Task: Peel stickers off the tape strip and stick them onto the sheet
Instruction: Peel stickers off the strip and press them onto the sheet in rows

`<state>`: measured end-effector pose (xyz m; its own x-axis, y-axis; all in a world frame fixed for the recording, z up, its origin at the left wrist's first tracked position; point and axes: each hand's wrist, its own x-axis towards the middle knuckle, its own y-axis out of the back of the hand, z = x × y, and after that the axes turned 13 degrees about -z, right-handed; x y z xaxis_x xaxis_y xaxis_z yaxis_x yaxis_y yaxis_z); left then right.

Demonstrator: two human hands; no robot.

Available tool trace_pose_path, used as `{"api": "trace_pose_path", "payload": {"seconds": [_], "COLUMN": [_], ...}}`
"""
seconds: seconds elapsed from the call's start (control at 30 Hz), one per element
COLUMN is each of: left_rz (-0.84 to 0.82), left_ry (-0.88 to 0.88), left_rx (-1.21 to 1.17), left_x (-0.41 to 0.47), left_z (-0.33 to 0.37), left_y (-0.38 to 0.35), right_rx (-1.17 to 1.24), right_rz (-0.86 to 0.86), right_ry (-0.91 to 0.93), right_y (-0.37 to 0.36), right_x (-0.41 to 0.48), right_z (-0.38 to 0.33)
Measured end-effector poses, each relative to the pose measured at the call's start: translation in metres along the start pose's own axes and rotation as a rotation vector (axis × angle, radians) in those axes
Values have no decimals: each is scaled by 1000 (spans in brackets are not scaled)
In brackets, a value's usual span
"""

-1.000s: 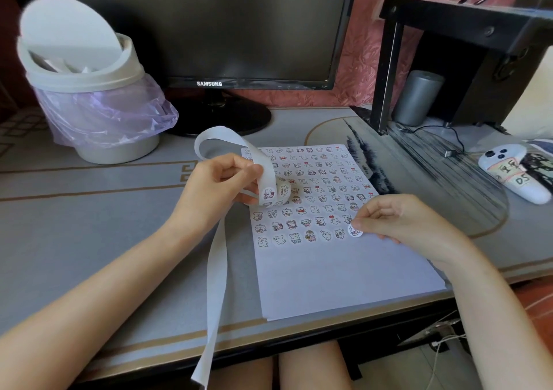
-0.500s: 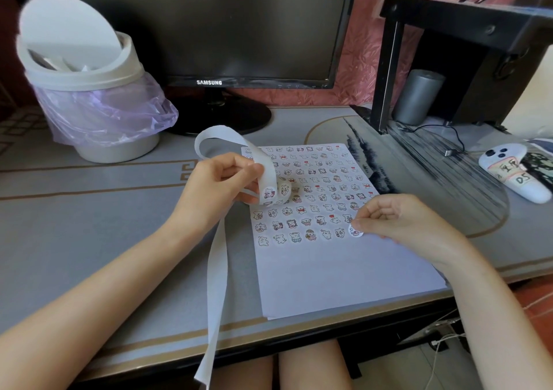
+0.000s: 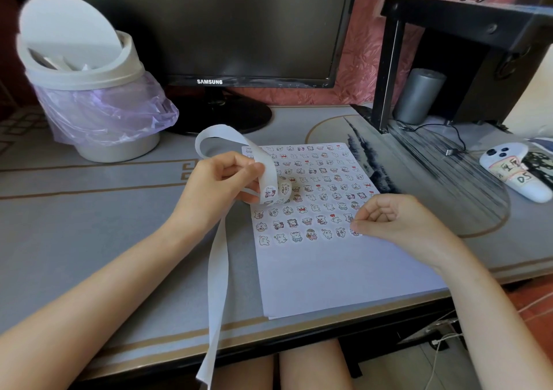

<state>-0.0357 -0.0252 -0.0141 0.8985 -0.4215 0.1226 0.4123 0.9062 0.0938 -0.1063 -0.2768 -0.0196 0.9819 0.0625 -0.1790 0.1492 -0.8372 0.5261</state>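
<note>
Left grip [image 3: 221, 186] pinching the tape strip [image 3: 268, 177], your right grip [image 3: 392, 225] seemingly pinches a sticker [image 3: 356, 234] to the sheet [image 3: 329, 276]: rub it flat.

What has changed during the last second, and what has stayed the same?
Very little. The right hand has rolled slightly, so its fingers now cover more of the sticker they pinch down onto the sheet. The left hand still grips the tape strip; the sheet has not moved.
</note>
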Motion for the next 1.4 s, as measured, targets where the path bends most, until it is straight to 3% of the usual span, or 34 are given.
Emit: {"api": "trace_pose_path", "payload": {"seconds": [1.13, 1.3, 1.4], "left_rz": [-5, 13, 10], "left_ry": [-26, -55, -61], "left_rx": [32, 32, 49], "left_x": [-3, -4, -4], "left_z": [4, 7, 5], "left_y": [1, 0, 0], "right_rx": [-17, -27, 28], "right_rz": [-17, 185, 173], "right_ry": [40, 190, 337], "right_y": [6, -3, -18], "right_x": [1, 6, 12], "right_z": [10, -13, -38]}}
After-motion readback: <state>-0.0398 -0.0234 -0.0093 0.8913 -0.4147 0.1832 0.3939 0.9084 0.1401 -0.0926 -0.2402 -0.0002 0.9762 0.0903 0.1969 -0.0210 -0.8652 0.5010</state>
